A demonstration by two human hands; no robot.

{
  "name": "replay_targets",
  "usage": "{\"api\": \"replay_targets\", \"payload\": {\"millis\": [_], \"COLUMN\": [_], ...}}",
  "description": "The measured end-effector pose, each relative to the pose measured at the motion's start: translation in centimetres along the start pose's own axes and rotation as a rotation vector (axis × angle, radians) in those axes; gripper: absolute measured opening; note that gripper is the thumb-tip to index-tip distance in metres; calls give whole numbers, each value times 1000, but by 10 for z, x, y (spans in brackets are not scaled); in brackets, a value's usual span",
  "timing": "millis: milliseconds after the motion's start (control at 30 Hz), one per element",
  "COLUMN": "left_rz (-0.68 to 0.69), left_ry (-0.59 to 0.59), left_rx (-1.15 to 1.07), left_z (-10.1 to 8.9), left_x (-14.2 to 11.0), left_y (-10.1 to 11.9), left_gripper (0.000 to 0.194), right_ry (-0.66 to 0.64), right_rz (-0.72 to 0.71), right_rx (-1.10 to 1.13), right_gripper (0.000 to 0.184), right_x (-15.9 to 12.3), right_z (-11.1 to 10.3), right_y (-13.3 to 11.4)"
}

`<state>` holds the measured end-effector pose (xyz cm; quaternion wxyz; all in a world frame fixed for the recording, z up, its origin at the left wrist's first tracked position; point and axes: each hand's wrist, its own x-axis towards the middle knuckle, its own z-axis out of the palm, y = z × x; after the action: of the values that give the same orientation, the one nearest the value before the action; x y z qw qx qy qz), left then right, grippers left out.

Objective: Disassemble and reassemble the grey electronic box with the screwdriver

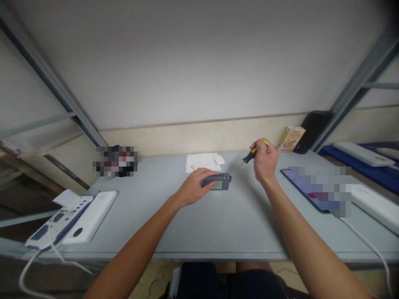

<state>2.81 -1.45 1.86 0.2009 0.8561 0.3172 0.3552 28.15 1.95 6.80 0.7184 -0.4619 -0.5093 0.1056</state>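
My left hand [197, 186] is closed round a small dark grey box-shaped device [222, 185] standing on the table. A row of slots runs along its top edge, and a pale label shows on the side facing me. In my right hand [265, 160] is a screwdriver [249, 155] with a black and yellow handle, held at a slant. Its thin shaft points down to the left, and the tip is at the top right end of the device. Whether the tip sits in a screw is too small to tell. Behind the device lies a white sheet of paper [199, 160] with several tiny dark pieces on it.
A small white rounded case [219, 160] lies on the paper's right side. Leftward are a power strip [57, 222] and a white power bank-like slab [93, 218]. To the right lie a tablet-like device [307, 191] and a cable [366, 241]. A yellowish box [291, 139] stands at the back.
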Motion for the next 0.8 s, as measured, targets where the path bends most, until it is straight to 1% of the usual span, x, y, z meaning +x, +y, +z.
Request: {"api": "replay_targets", "payload": {"millis": [233,433,500,633,733,800], "left_rz": [14,18,16,23,34,60], "left_ry": [-8,4,0,-11,-18,-22], "left_rx": [18,9,1,31,108,207], "left_z": [1,1,2,4,6,7], "left_x": [1,1,0,-1,-2,-2], "left_y": [-2,-2,-2,-3,-3,-1], "left_gripper": [28,28,29,32,35,36], "right_ry": [-33,-100,-147,-309,-405,-448], "right_rz": [-6,-15,-10,1,35,68], "right_rx": [-1,-9,4,119,271,341], "right_gripper": [31,31,33,33,36,40], "right_x": [1,1,1,0,-1,-1], "right_z": [-1,-1,-2,-3,-5,-6], "right_y": [-4,-5,-7,-14,-19,-22]}}
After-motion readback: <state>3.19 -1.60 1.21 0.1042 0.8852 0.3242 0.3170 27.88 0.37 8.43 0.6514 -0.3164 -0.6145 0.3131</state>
